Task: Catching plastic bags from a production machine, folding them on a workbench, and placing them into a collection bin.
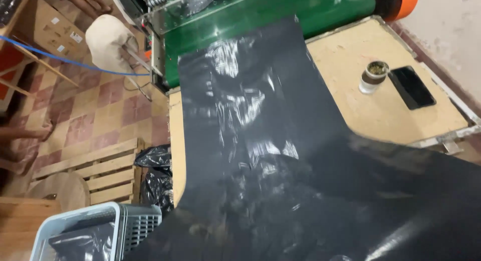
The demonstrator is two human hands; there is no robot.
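A jar stands just beside a phone on the wooden table. On the tiled floor lie a pallet, a grey basket and black bags.

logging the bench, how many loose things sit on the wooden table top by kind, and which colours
black plastic sheet: 1
black phone: 1
small clear jar with a dark band: 1
total: 3 on the wooden table
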